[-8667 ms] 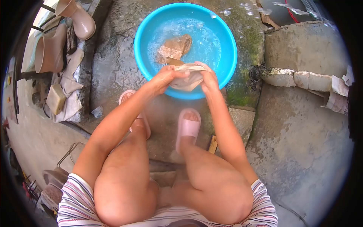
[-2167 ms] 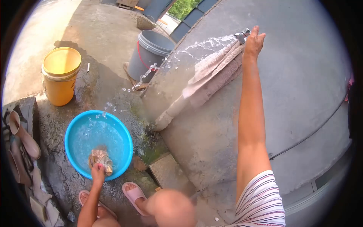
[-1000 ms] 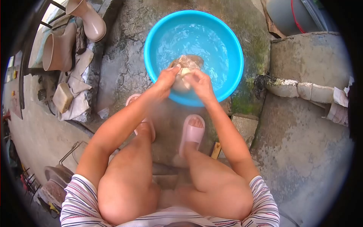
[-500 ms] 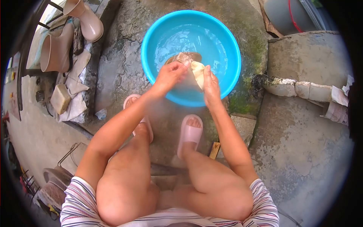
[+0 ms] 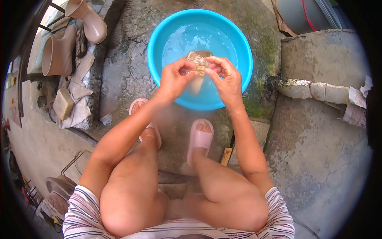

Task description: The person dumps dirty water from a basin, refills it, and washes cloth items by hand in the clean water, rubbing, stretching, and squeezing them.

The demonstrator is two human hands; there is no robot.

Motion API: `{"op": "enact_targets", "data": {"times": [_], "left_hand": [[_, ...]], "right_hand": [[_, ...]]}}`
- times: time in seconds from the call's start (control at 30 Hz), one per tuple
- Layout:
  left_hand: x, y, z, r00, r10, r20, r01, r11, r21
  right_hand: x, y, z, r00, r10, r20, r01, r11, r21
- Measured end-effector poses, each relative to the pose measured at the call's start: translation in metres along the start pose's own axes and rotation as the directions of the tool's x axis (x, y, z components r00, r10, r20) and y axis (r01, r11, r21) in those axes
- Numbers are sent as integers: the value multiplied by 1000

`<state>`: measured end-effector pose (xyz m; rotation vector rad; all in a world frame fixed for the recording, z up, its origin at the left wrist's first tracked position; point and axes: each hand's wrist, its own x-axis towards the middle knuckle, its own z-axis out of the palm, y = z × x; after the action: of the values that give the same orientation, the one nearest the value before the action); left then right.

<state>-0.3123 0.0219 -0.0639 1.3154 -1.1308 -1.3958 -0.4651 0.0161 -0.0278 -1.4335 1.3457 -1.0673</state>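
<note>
Pinching pale cloth [image 5: 196, 83] between fingers [image 5: 192, 75], left hand [image 5: 172, 81] and right hand [image 5: 230, 84] partly hide it over the basin [image 5: 200, 106].

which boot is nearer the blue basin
The upper boot in the picture: its rounded toe comes closer to the blue basin, while the lower boot sits farther left, away from it.

Basin [image 5: 203, 105] plain bright blue, cloth [image 5: 197, 58] brown and beige, slippers [image 5: 201, 139] plain pink, sleeves [image 5: 81, 211] white with thin dark and red stripes, boots [image 5: 94, 28] pinkish beige, block [image 5: 63, 103] cream, bucket [image 5: 290, 18] grey, its handle [image 5: 305, 12] red, moss [image 5: 256, 105] by basin's right edge green
</note>
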Motion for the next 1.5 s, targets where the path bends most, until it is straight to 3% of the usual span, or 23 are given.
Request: {"op": "enact_targets", "data": {"times": [0.07,0.2,0.3,0.37,0.5,0.63,0.67,0.7,0.77,0.8,0.83,0.87,0.97,1.03,1.1,1.17,1.2,1.27,1.3,1.37,1.4,1.43,1.5], "left_hand": [[-1,1,2,999,45,3,-45,996,78],[-3,4,3,973,228,-22,-219,954,204],[-6,3,5,965,260,-39,-246,945,214],[-6,1,5,962,267,-62,-251,949,190],[-4,-7,-3,964,262,-54,-242,941,238],[-4,-7,-8,944,323,-60,-300,922,246],[-4,-3,-9,907,415,-74,-369,865,340],[-4,0,-10,909,413,-53,-377,870,320],[-1,4,-16,919,385,-86,-329,868,373],[0,3,-17,920,383,-80,-331,871,364],[0,2,-18,963,250,-104,-220,946,239],[1,2,-19,987,117,-111,-105,988,111],[4,-1,-18,985,129,-118,-122,991,64],[3,0,-15,988,108,-111,-102,993,56],[3,-1,-14,990,89,-114,-82,995,63],[5,-8,-14,996,51,-72,-56,997,-61],[5,-5,-16,998,3,-59,-8,996,-87],[7,-5,-22,995,-71,-76,62,991,-116],[8,-7,-25,986,-148,-82,134,978,-160],[11,-15,-30,975,-206,-89,178,951,-252],[14,-14,-30,955,-281,-94,241,922,-304],[18,-15,-28,930,-354,-95,299,883,-362],[28,-26,-25,921,-370,-120,307,882,-357]], "right_hand": [[4,-8,2,975,-202,95,216,962,-165],[3,-4,3,988,-118,102,136,971,-195],[1,7,-2,987,70,142,-67,997,-24],[1,14,-9,909,366,200,-416,785,459],[4,32,-41,893,445,62,-417,769,484],[10,82,-115,857,373,-356,-381,923,49],[9,133,-146,951,38,-306,-195,843,-502],[1,192,-176,974,-211,-79,28,461,-887],[-6,184,-184,976,-105,-190,-124,452,-884],[-6,177,-193,902,128,-412,-361,747,-558],[-8,155,-188,761,419,-495,-526,846,-91],[-8,150,-189,746,437,-502,-495,869,22],[-5,136,-181,704,420,-573,-451,887,97],[-1,110,-149,762,351,-545,-371,925,77],[5,112,-100,880,335,-336,-346,938,29],[5,130,-53,981,179,72,-136,906,-400],[3,154,-44,981,177,79,-134,913,-386],[11,217,-23,955,-74,-286,-206,527,-825],[25,240,-19,956,-69,-285,-203,542,-815],[44,245,-16,892,434,129,-328,815,-477],[43,229,-11,738,658,151,-672,737,76],[41,167,-3,551,773,313,-764,317,563],[32,112,11,766,347,542,-627,213,750]]}}
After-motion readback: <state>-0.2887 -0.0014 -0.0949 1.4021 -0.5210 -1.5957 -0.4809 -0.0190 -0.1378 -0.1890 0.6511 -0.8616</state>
